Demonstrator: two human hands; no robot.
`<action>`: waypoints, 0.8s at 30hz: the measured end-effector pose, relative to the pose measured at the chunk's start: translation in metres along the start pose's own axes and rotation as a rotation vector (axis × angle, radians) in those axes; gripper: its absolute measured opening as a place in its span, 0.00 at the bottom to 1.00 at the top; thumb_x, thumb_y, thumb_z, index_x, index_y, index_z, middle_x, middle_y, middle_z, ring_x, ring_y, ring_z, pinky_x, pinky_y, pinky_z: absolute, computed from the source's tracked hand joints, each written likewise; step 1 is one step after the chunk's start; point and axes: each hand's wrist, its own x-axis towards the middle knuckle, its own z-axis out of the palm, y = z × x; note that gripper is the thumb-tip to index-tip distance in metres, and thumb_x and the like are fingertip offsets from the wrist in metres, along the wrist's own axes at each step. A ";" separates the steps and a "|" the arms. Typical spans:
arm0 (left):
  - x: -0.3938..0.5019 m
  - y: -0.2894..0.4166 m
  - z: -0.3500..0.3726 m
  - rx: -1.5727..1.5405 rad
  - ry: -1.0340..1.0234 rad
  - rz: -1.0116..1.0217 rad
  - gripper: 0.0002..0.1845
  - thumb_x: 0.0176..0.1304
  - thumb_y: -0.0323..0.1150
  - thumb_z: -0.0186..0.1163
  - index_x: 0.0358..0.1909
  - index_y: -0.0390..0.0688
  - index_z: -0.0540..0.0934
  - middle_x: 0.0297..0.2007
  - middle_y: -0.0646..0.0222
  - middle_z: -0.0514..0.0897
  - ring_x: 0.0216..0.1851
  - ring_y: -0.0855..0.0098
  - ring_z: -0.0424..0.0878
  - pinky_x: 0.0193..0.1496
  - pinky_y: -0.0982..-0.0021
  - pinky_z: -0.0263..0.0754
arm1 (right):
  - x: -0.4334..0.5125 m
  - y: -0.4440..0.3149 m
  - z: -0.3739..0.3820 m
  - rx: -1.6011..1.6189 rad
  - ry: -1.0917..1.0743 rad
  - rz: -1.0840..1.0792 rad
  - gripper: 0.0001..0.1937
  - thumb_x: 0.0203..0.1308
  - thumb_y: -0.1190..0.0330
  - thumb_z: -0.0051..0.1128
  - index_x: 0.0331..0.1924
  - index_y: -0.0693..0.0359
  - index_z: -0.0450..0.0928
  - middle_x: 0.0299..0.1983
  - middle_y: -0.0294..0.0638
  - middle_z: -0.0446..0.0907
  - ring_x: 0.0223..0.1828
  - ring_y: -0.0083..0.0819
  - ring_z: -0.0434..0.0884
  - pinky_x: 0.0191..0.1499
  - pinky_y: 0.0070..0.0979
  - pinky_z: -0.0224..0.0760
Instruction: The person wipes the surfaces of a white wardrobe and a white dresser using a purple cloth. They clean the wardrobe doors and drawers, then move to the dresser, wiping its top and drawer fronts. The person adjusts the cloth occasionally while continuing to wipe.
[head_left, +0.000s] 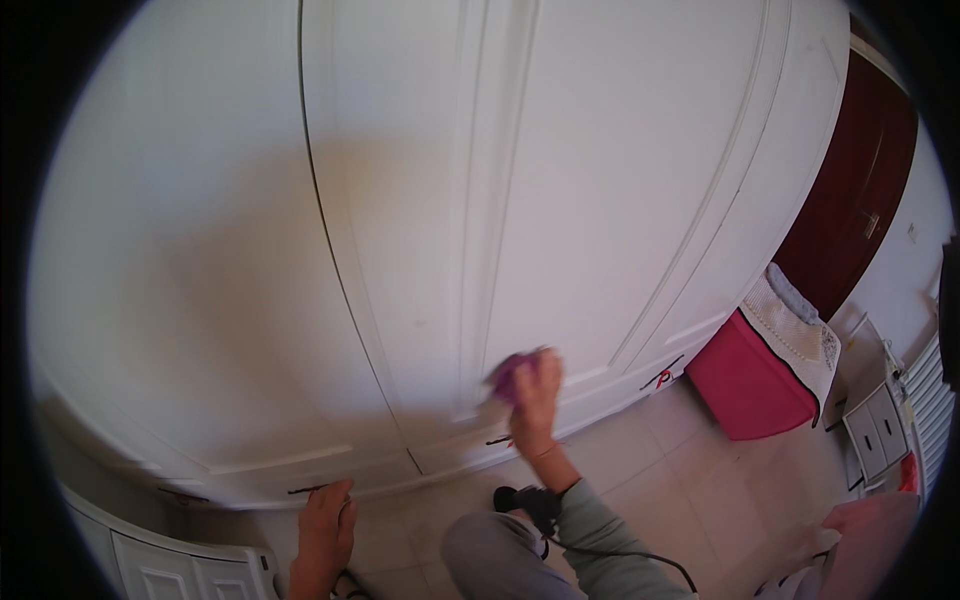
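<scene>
A white panelled wardrobe (615, 187) fills most of the view. My right hand (536, 401) holds a purple cloth (514, 379) against the lower part of one of its doors, near the raised moulding; hand and cloth are slightly blurred. My left hand (324, 525) is at the lower left, in front of the wardrobe's base by a dark drawer handle (309, 489). Its fingers point up and nothing shows in it. Another dark handle (498, 441) with a bit of red on it sits just left of my right wrist.
A pink box-shaped item (750, 382) with a cream cloth (795, 322) over it stands at the wardrobe's right end, before a dark red door (855, 172). A small white cabinet (877, 431) is at far right, a white cupboard (161, 566) at lower left. A black cable (637, 553) crosses my right sleeve.
</scene>
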 end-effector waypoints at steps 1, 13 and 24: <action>0.000 0.000 -0.001 0.010 -0.012 0.006 0.14 0.59 0.23 0.57 0.48 0.36 0.76 0.40 0.52 0.80 0.39 0.52 0.80 0.44 0.60 0.74 | 0.000 0.019 -0.010 -0.055 0.034 0.083 0.30 0.54 0.85 0.48 0.65 0.64 0.65 0.67 0.60 0.60 0.70 0.57 0.60 0.70 0.47 0.49; -0.002 0.002 0.002 -0.025 -0.016 0.071 0.16 0.58 0.21 0.57 0.49 0.36 0.76 0.40 0.52 0.80 0.38 0.54 0.81 0.41 0.61 0.75 | -0.035 0.041 -0.011 -0.086 0.176 0.624 0.30 0.58 0.88 0.42 0.67 0.65 0.61 0.71 0.56 0.55 0.73 0.48 0.55 0.72 0.34 0.48; 0.003 0.003 0.010 -0.038 -0.056 -0.001 0.16 0.56 0.22 0.60 0.49 0.35 0.77 0.42 0.52 0.81 0.39 0.53 0.80 0.43 0.61 0.76 | -0.102 -0.024 0.026 0.059 -0.082 0.373 0.24 0.52 0.83 0.54 0.55 0.56 0.77 0.67 0.61 0.61 0.67 0.61 0.61 0.68 0.48 0.54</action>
